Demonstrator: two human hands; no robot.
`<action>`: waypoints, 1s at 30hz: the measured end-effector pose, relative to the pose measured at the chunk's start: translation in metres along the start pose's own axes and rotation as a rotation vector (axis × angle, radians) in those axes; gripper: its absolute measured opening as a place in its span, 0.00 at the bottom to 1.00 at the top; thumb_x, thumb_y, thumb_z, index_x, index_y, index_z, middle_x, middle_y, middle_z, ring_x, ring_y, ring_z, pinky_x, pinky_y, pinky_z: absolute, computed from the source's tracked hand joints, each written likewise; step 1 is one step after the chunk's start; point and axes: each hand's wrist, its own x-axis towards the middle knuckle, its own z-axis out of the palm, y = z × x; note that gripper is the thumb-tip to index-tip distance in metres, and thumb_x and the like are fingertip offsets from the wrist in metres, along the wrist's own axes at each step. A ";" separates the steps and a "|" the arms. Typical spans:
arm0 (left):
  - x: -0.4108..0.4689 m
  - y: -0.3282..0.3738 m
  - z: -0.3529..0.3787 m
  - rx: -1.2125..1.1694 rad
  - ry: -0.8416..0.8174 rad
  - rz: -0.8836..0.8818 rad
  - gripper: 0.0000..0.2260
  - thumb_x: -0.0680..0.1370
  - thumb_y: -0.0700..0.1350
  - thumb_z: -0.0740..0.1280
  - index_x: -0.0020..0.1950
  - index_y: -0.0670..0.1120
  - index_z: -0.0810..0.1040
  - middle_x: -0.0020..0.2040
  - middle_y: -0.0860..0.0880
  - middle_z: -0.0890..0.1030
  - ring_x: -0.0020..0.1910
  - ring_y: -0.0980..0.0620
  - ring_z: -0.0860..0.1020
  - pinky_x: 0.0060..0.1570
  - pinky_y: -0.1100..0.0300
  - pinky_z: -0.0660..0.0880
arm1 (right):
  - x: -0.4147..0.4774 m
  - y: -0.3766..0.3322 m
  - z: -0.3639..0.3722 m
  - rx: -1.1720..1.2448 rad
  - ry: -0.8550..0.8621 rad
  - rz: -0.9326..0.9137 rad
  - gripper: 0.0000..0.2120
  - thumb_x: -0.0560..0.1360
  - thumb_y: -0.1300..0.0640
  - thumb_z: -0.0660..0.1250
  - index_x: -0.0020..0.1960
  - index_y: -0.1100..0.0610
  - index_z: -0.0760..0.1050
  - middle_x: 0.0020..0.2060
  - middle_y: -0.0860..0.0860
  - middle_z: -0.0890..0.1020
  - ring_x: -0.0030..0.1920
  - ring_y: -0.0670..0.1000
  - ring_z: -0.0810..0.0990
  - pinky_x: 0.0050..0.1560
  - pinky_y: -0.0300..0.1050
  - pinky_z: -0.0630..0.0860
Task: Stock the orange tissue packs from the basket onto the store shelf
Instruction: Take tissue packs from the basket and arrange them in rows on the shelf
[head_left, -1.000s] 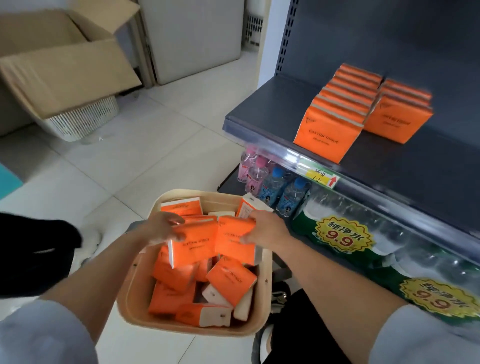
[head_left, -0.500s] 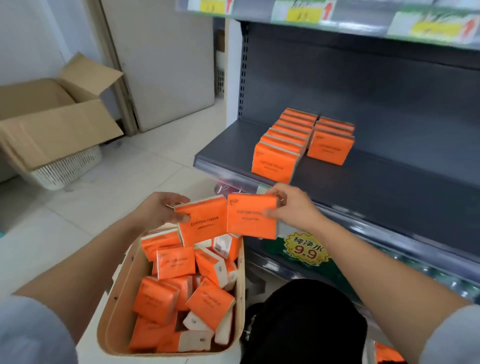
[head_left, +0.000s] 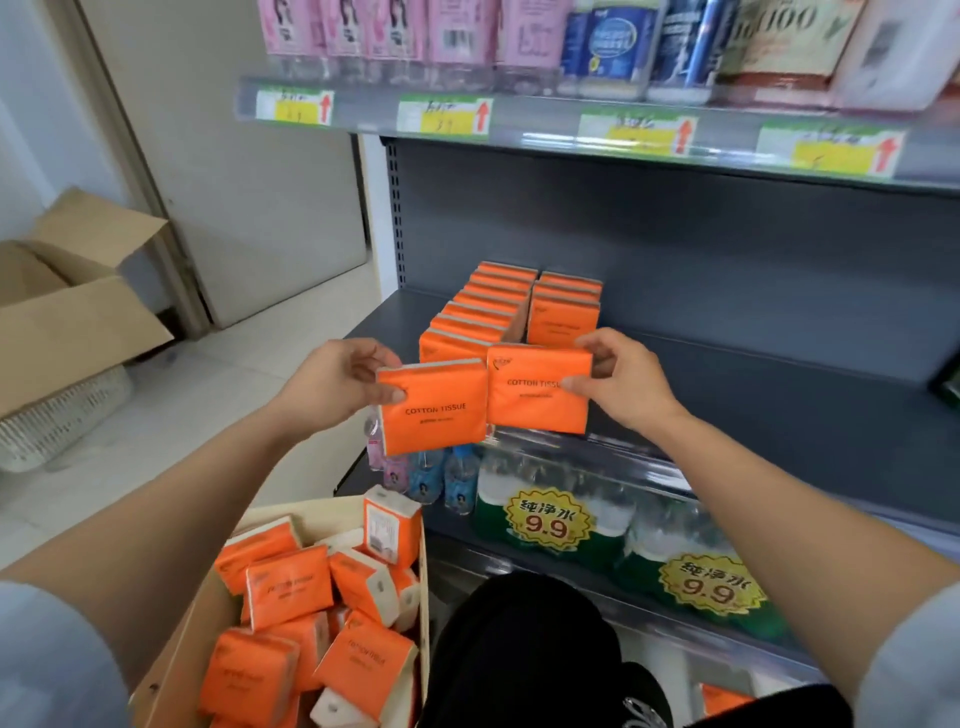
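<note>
My left hand (head_left: 332, 382) grips one orange tissue pack (head_left: 434, 415) by its left edge. My right hand (head_left: 621, 384) grips a second orange tissue pack (head_left: 530, 402) by its right edge. Both packs are upright, side by side, held in the air at the front edge of the dark grey shelf (head_left: 753, 395). Behind them two rows of orange packs (head_left: 498, 306) stand on that shelf. The tan basket (head_left: 171, 670) at the bottom left holds several more orange packs (head_left: 291, 587) in a loose heap.
An upper shelf (head_left: 571, 124) with price tags carries pink and blue packages. Below the grey shelf stand small bottles (head_left: 431, 475) and shrink-wrapped water with 9.9 stickers (head_left: 550, 525). An open cardboard box (head_left: 67, 317) on a white basket sits on the floor at left.
Both hands have lifted a pack each out of the basket and raised them up and forward to the grey shelf's front edge. The view has tilted upward.
</note>
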 end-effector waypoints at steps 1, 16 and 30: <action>0.006 0.006 0.004 0.012 -0.010 0.011 0.13 0.68 0.35 0.76 0.45 0.50 0.78 0.41 0.50 0.81 0.41 0.50 0.80 0.50 0.52 0.76 | 0.003 0.003 -0.004 -0.003 0.022 0.004 0.20 0.68 0.61 0.77 0.55 0.51 0.75 0.45 0.42 0.77 0.48 0.51 0.79 0.52 0.45 0.76; 0.098 0.070 0.074 0.226 -0.115 0.188 0.15 0.68 0.43 0.77 0.54 0.47 0.80 0.49 0.56 0.79 0.48 0.50 0.79 0.54 0.56 0.75 | 0.074 0.067 -0.010 -0.218 0.185 0.062 0.18 0.70 0.59 0.74 0.57 0.55 0.75 0.51 0.54 0.77 0.52 0.55 0.77 0.55 0.52 0.76; 0.151 0.063 0.108 0.310 -0.170 0.186 0.16 0.70 0.42 0.76 0.56 0.47 0.79 0.54 0.51 0.80 0.52 0.51 0.77 0.48 0.63 0.70 | 0.140 0.104 0.019 -0.115 0.155 0.080 0.08 0.71 0.59 0.71 0.48 0.51 0.75 0.51 0.54 0.79 0.48 0.53 0.79 0.52 0.50 0.78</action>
